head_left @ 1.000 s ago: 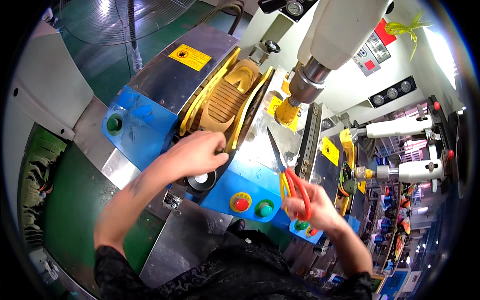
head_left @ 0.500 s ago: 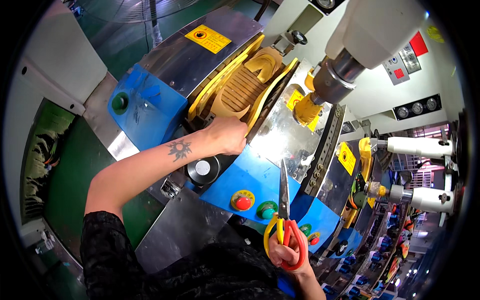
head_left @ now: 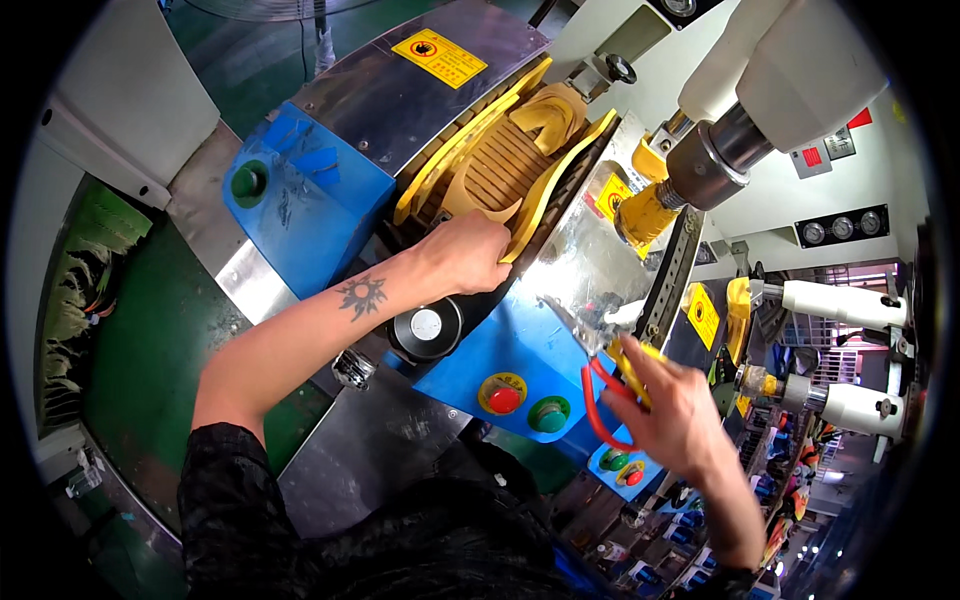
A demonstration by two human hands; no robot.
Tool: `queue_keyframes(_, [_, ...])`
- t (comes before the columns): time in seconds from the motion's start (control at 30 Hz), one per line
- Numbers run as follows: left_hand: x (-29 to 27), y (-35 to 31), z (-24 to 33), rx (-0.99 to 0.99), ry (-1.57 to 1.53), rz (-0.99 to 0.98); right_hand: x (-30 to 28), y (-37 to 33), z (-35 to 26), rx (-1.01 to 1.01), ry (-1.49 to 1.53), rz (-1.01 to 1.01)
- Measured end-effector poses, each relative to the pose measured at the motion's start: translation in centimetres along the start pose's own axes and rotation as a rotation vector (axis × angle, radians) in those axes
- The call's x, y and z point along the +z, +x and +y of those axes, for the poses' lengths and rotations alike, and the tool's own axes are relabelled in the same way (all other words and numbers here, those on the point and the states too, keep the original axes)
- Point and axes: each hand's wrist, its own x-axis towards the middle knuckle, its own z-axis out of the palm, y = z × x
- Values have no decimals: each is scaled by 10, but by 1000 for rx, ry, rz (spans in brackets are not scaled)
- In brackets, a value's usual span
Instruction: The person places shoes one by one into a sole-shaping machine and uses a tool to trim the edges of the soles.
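My left hand (head_left: 465,252) is closed in a fist at the near end of a machine's brown slatted bed (head_left: 492,172), between curved yellow side pads (head_left: 545,200). Its fingertips are out of sight, so I cannot make out what they hold. In my right hand (head_left: 672,405) is a pair of scissors (head_left: 591,402) with one red and one yellow handle. The hand is smeared by motion, and the blades are hard to see against the shiny metal plate (head_left: 580,285). A brown U-shaped pad (head_left: 550,118) lies at the bed's far end.
Above the plate hangs a press head with a yellow tip (head_left: 645,215). The blue front panel carries a red button (head_left: 502,399) and a green button (head_left: 548,415). A round black knob (head_left: 426,325) sits below my left wrist. More machines stand at the right.
My right hand has moved up and to the right with the scissors, whose blades no longer point clearly upward. My left hand stays at the bed's near end. The whole view has shifted slightly.
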Motion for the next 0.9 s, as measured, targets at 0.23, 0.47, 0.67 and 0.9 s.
queue_keyframes(0.23, [2, 2, 2, 0, -55, 22, -35, 69, -31, -121, -373, -218])
queue_keyframes(0.47, [10, 0, -2, -6, -122, 79, -27, 106, -45, -143, -594, -333])
queue_keyframes(0.67, [15, -4, -9, 98, -200, 239, -43, 130, -69, -313, -567, -379])
queue_keyframes(0.9, [19, -2, -8, 54, -194, 249, -47, 156, -73, -361, -638, -519])
